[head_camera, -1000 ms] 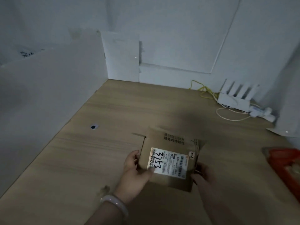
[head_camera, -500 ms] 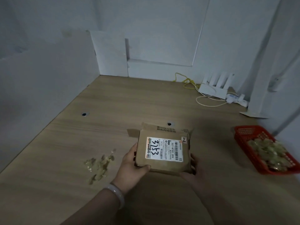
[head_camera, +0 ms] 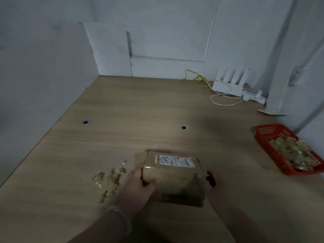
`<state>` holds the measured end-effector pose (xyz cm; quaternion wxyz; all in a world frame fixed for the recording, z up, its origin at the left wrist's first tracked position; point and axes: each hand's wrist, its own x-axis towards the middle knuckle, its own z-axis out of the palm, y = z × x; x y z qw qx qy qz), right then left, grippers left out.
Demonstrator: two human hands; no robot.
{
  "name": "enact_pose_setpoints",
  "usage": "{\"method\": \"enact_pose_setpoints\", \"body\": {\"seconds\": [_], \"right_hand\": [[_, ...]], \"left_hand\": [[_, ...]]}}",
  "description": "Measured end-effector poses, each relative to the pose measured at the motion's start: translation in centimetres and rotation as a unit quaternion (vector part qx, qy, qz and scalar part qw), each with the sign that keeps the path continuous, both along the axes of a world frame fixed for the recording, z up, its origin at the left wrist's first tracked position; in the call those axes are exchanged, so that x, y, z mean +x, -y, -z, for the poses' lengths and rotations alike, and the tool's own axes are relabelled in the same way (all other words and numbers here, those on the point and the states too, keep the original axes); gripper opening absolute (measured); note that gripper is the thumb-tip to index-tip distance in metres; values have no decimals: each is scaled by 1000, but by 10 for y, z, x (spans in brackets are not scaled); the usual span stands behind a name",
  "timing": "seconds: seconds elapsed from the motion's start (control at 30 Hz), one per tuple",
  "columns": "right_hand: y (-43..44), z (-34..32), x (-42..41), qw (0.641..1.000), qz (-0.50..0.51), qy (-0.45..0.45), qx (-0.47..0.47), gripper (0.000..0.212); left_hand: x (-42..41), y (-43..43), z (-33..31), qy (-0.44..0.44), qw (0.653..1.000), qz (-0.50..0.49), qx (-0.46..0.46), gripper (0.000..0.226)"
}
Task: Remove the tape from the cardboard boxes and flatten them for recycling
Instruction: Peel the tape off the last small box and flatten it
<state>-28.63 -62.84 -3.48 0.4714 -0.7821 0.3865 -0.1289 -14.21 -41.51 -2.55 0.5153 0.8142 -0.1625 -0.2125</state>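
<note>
Gripping the cardboard box (head_camera: 172, 179), both hands hide their fingers.

The small brown cardboard box (head_camera: 175, 183) is now tipped away from the person. Its white shipping label (head_camera: 174, 161), which faced the camera a second ago, lies on the far upper face, and a plain side is turned toward the viewer. The left hand (head_camera: 138, 186) now lays its thumb across that near side, the right hand (head_camera: 208, 183) grips the right edge, and the box sits lower, close to the light wooden table (head_camera: 140, 111).

Cardboard box (head_camera: 173, 181) between left hand (head_camera: 140, 187) and right hand (head_camera: 211, 184) — on table (head_camera: 131, 116)
</note>
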Motion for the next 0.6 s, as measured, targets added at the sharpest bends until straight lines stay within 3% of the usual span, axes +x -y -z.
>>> {"method": "enact_pose_setpoints", "body": {"seconds": [0.17, 0.23, 0.4, 0.5, 0.6], "right_hand": [[-4, 0, 20, 997, 13, -43, -67, 16], [-3, -4, 25, 991, -8, -88, -96, 21], [2, 6, 32, 981, -37, -181, -60, 35], [2, 11, 38, 988, 17, -145, -46, 42], [3, 9, 50, 992, 20, -103, -63, 46]], "left_hand": [[17, -3, 12, 15, 998, 24, 56, 25], [20, -6, 19, 19, 997, 36, 58, 18], [34, -3, 34, 39, 992, 80, 94, 29], [44, 5, 40, 37, 986, 105, 126, 44], [56, 15, 43, 6, 983, 108, 146, 43]]}}
